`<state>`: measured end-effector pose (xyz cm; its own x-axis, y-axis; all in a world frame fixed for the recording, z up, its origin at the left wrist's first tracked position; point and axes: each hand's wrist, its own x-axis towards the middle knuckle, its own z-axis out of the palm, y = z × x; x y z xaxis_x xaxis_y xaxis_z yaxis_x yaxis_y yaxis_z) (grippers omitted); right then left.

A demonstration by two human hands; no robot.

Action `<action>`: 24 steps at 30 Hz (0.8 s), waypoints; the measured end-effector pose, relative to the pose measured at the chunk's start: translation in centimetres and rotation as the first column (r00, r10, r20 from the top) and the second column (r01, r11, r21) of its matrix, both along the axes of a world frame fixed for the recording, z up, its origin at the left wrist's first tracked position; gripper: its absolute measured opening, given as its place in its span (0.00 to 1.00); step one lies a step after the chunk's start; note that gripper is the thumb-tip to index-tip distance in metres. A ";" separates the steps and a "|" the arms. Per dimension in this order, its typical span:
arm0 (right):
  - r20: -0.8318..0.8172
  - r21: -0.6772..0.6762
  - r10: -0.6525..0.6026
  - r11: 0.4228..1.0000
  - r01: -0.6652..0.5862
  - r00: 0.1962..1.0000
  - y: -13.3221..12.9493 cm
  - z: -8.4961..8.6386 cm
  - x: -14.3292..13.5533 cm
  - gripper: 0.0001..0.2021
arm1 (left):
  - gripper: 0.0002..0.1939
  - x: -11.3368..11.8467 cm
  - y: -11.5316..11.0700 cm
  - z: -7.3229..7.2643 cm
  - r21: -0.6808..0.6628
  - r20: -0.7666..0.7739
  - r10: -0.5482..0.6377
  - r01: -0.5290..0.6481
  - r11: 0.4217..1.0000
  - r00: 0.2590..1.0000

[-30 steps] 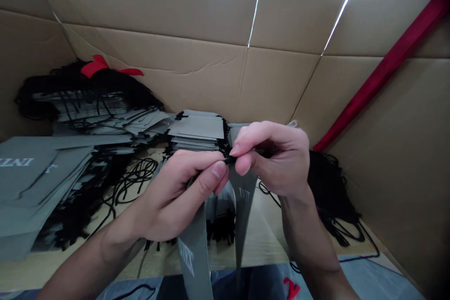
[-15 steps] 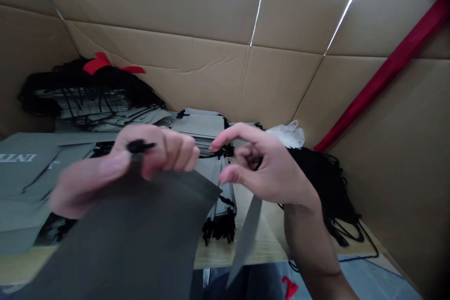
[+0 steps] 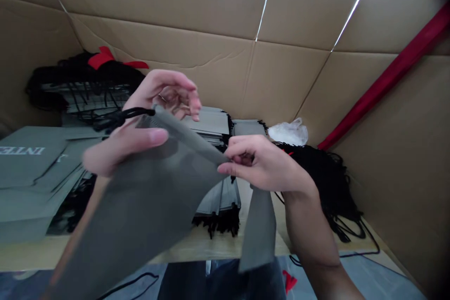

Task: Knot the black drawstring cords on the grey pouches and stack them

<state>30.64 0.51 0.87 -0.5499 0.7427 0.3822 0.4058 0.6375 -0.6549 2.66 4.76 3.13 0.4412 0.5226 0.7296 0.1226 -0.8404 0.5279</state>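
Right hand (image 3: 263, 161) has closed on the grey pouch (image 3: 151, 197) at 1 corner.

We are seeing the grey pouch (image 3: 151, 197) cut off at bottom and hiding part of the left hand (image 3: 126, 138). We are viewing the red strip (image 3: 386, 77) and white lettering (image 3: 23, 151) cropped at the right and left edges, respectively.

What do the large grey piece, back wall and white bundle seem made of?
Large grey piece: probably matte fabric, perhaps non-woven, as it curves softly. Back wall: almost certainly dull brown cardboard, given its fold lines and creases. White bundle: likely thin, slightly shiny plastic film, crumpled.
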 end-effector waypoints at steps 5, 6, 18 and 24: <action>0.005 0.132 -0.364 0.924 0.360 0.931 1.3 -0.3 1.1 0.02 | 0.11 -0.8 -1.1 1.0 0.039 -0.296 0.111 -0.104 0.994 0.949; 0.039 0.193 -0.411 0.898 0.397 0.911 1.6 -0.4 1.2 0.05 | 0.08 -0.7 -1.3 0.8 0.111 -0.335 0.146 -0.115 0.987 0.931; 0.653 0.477 -0.454 0.868 0.137 0.606 4.2 -5.7 -0.6 0.15 | 0.29 0.9 -5.3 -12.2 0.713 -0.529 0.620 -0.093 0.695 0.579; 0.810 0.419 -0.361 0.908 -0.025 0.462 3.8 -6.4 -1.2 0.13 | 0.29 -0.3 -5.0 -15.1 0.620 -0.635 0.564 -0.088 0.780 0.527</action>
